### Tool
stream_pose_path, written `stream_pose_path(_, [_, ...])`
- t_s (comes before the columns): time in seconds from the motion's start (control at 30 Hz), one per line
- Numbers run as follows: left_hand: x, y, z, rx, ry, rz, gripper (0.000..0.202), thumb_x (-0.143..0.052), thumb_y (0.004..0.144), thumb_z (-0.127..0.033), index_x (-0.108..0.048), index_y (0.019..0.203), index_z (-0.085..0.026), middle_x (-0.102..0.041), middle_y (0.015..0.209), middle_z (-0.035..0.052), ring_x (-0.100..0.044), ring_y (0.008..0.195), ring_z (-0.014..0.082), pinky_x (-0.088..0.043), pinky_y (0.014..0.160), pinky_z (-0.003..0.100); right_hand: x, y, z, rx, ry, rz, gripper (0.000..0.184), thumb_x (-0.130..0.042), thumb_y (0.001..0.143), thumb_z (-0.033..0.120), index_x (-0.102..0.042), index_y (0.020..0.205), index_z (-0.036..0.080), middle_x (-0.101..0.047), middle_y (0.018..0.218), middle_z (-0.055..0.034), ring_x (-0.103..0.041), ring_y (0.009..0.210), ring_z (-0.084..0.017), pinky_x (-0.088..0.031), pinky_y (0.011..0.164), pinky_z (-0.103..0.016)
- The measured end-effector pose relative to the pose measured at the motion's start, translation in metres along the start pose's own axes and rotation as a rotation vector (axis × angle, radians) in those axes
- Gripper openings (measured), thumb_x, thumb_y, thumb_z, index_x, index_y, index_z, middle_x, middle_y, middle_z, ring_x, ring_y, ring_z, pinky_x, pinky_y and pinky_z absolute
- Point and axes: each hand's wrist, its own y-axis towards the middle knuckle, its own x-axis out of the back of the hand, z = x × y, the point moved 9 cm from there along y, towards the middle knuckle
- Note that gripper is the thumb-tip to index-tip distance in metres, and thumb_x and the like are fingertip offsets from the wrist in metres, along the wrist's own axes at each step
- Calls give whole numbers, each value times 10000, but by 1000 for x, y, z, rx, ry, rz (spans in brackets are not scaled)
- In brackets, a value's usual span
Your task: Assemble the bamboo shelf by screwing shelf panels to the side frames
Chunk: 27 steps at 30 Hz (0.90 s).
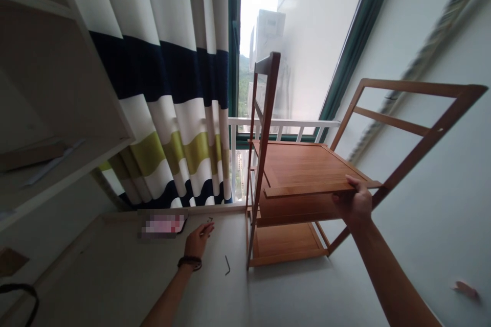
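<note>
My right hand (pixel 355 202) grips the front edge of the top wooden shelf board (pixel 307 166), thumb above and fingers underneath. The board belongs to a brown wooden shelf rack (pixel 264 127) with slanted side frames and lower boards (pixel 287 242). One front end of the top board stands apart from the left side frame. My left hand (pixel 198 239), with a dark bracelet, is over the white surface, fingers pinched together. At its fingertips is a small dark metal piece (pixel 210 219); whether it is held is unclear. An L-shaped hex key (pixel 227 265) lies just right of that hand.
A blurred-out flat object (pixel 163 224) lies left of my left hand. Striped curtains (pixel 172 76) hang behind, beside a window with a white railing (pixel 291 123). A white shelf unit (pixel 95 87) stands at left, a wall at right.
</note>
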Motion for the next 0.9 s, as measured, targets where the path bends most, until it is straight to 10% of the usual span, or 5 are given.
stream_pose_path(0.27, [48, -54, -195, -413, -384, -179, 229, -663, 736, -349, -661, 880, -171, -705, 830, 38, -665, 707, 153, -557, 699, 280, 6, 13, -11, -23, -3, -27, 105, -564, 698, 192, -474, 646, 189, -509, 480, 66, -488, 381, -98, -364, 303, -209])
stream_pose_path(0.4, [65, -90, -261, -677, -417, -178, 135, -672, 741, -242, -684, 871, -207, -680, 868, 17, -649, 748, 131, -561, 700, 247, 7, 10, -11, 13, -17, -40, 99, -562, 699, 197, -474, 653, 191, -492, 484, 66, -487, 390, -102, -373, 312, -216])
stream_pose_path(0.9, [51, -79, -297, -769, -514, 114, 90, -622, 786, -227, -670, 850, -185, -695, 887, 44, -661, 831, 157, -573, 725, 265, 5, -19, 20, 138, 26, -121, 68, -508, 691, 183, -515, 758, 177, -573, 643, 35, -578, 533, -129, -486, 398, -230])
